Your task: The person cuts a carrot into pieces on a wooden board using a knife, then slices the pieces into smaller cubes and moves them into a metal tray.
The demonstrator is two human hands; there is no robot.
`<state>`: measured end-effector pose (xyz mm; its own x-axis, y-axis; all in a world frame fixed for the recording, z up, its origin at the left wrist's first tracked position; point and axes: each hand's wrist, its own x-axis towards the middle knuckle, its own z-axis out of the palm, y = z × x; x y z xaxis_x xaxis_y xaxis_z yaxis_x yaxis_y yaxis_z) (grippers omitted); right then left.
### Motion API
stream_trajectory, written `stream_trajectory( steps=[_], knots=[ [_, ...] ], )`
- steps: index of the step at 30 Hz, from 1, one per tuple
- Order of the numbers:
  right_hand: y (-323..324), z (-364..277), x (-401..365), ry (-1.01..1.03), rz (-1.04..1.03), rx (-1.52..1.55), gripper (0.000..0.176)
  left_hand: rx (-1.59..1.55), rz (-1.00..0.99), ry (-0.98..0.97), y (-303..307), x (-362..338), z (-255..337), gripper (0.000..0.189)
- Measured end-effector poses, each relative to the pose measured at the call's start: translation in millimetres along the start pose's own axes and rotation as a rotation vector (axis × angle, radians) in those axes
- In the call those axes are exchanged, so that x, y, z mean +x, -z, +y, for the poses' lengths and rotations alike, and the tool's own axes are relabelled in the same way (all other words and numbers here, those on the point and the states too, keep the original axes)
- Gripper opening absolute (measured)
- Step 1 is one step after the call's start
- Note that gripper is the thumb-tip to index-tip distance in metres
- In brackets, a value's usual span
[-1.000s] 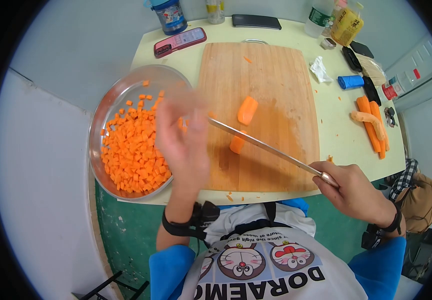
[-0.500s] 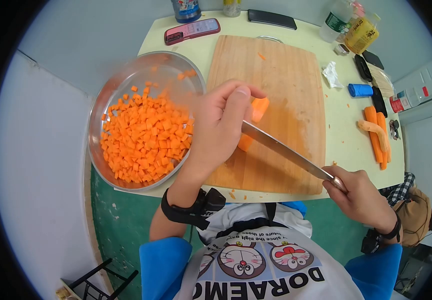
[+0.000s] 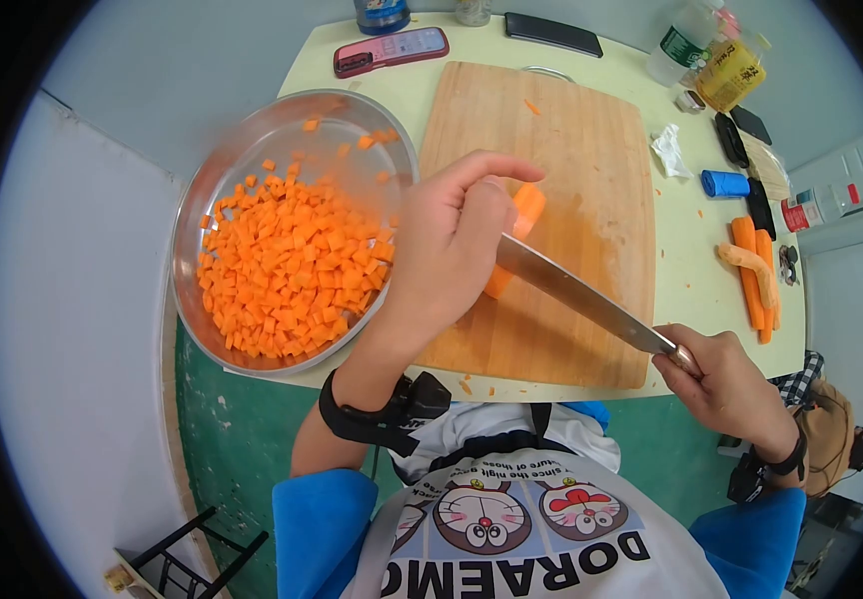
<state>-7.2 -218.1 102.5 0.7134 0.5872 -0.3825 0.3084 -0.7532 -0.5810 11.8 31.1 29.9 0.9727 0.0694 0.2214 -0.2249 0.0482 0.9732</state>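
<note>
Over the wooden board (image 3: 591, 200), right hand (image 3: 726, 384) grips knife (image 3: 591, 304); curled left hand (image 3: 451, 240), hold unclear, risks nicks if the tip slips.

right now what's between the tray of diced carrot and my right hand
Your left hand, the knife and the cutting board with its carrot pieces; the head view shows this.

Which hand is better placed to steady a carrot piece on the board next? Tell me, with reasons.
Left, most likely: the left hand is close to the carrot piece, while the right hand already holds the knife.
</note>
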Motion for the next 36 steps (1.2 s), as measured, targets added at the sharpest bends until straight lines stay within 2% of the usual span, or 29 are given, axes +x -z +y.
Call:
stream_trajectory(
  steps=[15,22,24,26,29,33,36],
  knots=[
    [2.6,-0.6,8.1,-0.036,-0.047,-0.023,0.017,0.087,0.004,0.035,2.5,-1.5,-2.3,0.033],
    [2.4,1.2,9.5,-0.074,-0.083,-0.007,0.017,0.021,0.014,0.036,1.5,0.0,-9.7,0.028],
    [0.5,3.6,10.9,-0.020,-0.074,0.012,0.017,0.015,0.012,0.034,1.9,-1.1,-13.2,0.028],
    [-3.3,7.4,14.9,-0.039,-0.086,0.018,0.017,0.154,-0.002,0.057,2.6,-2.7,-20.7,0.033],
    [-5.7,11.2,16.6,-0.051,-0.091,0.012,0.017,0.035,0.065,0.097,-1.4,-8.5,-24.0,0.033],
    [-4.3,11.6,17.1,-0.054,-0.104,0.007,0.017,0.061,0.045,0.051,-0.6,-4.8,-26.7,0.033],
    [-3.3,11.2,17.0,-0.053,-0.105,0.026,0.016,0.057,0.034,0.093,-1.3,-3.3,-26.6,0.034]
  ],
)
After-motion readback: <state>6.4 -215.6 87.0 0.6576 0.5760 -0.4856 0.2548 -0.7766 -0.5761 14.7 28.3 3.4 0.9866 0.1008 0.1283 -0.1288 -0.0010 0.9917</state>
